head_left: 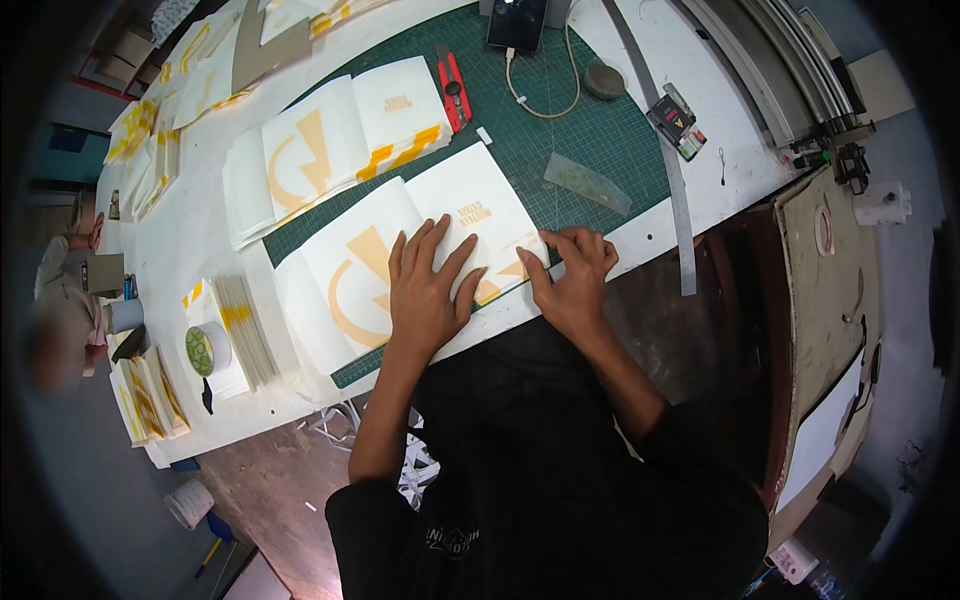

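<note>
A white printed paper sheet (470, 215) with pale orange graphics lies creased across the green cutting mat in front of me. My left hand (430, 285) rests flat on it with fingers spread. At the sheet's right edge, my right hand (574, 275) has its thumb on the paper and its fingers curled, gripping the edge near the corner; the fingertips are partly hidden. Beyond lies a stack of similar printed sheets (345, 135) with orange-striped edges. A red utility knife (454, 92) lies at that stack's right side.
The green cutting mat (520, 140) also bears a clear plastic strip (588, 184), a dark round object (604, 81) and a cabled phone (516, 25). A metal ruler (681, 215) crosses the right. Leftward are a tape roll (207, 349) and folded stacks (150, 395); a person (75, 290) is far left.
</note>
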Motion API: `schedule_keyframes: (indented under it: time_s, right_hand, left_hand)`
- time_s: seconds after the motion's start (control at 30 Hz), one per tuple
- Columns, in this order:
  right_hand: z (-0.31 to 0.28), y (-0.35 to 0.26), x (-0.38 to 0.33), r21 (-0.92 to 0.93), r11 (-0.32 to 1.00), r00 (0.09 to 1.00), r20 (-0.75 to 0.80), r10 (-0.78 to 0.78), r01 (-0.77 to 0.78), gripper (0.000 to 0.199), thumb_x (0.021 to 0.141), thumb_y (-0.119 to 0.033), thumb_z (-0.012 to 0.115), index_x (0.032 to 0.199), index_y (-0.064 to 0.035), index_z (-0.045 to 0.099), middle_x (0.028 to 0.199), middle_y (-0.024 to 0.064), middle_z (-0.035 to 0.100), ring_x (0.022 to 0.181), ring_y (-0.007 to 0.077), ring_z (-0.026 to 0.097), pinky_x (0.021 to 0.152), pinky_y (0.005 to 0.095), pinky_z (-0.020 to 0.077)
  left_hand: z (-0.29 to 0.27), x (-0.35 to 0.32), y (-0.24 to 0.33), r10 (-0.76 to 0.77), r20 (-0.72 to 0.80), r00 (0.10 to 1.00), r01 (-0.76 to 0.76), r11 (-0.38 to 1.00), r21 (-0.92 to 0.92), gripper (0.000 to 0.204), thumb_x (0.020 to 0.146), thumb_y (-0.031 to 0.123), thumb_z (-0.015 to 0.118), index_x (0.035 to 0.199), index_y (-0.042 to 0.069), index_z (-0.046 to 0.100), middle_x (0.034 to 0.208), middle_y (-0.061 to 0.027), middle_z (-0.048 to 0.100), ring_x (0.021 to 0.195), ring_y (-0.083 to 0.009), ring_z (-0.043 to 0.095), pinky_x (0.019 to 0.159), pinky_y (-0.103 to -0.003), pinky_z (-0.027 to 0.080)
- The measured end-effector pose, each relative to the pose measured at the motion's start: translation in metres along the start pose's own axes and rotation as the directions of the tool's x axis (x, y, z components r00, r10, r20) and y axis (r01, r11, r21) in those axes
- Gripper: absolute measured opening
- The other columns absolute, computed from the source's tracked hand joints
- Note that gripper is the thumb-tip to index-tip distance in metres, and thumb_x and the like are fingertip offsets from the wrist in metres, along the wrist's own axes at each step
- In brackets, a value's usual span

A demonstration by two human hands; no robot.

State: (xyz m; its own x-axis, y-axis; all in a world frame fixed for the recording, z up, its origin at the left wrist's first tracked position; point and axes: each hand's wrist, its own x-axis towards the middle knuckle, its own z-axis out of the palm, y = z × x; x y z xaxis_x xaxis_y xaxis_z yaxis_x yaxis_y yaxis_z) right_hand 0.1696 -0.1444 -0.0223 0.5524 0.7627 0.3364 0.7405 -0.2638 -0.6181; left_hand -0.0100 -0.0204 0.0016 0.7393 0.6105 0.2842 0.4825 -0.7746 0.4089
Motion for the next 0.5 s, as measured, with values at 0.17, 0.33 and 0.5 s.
schedule_keyframes:
  time_s: [0.17,0.33,0.5]
  right_hand:
    - [0.0030,-0.0010,-0.0029,-0.005,1.000,0.999,-0.035,-0.025,0.025,0.034,0.087,-0.021,0.085,0.113,-0.0006,0.077,0.103,0.0093,0.064,0.110,0.0267,0.055,0.100,0.0535,0.0297]
    - [0.0043,-0.0024,-0.0044,-0.025,0.998,0.997,-0.057,-0.060,0.059,0.033,0.088,-0.020,0.085,0.113,0.0001,0.078,0.103,0.0098,0.064,0.109,0.0265,0.056,0.099,0.0537,0.0303]
    - [0.0040,-0.0035,-0.0024,0.012,1.000,0.999,-0.038,-0.016,0.017,0.033,0.088,-0.020,0.083,0.113,-0.0008,0.076,0.106,0.0106,0.065,0.110,0.0274,0.055,0.100,0.0541,0.0298]
  left_hand:
    - [0.0005,-0.0001,0.0001,-0.009,-0.006,1.000,0.009,1.000,-0.013,0.040,0.093,0.026,0.078,0.130,0.013,0.076,0.151,-0.0165,0.057,0.144,-0.0356,0.050,0.124,-0.055,0.029]
    - [0.0019,-0.0011,-0.0014,-0.016,-0.004,1.000,0.016,1.000,-0.004,0.039,0.093,0.027,0.078,0.129,0.014,0.077,0.151,-0.0162,0.058,0.144,-0.0352,0.050,0.125,-0.055,0.029]
    - [0.0009,-0.0008,-0.0011,-0.020,-0.005,1.000,0.020,1.000,-0.017,0.039,0.093,0.027,0.079,0.130,0.014,0.076,0.151,-0.0160,0.058,0.145,-0.0350,0.050,0.125,-0.055,0.029]
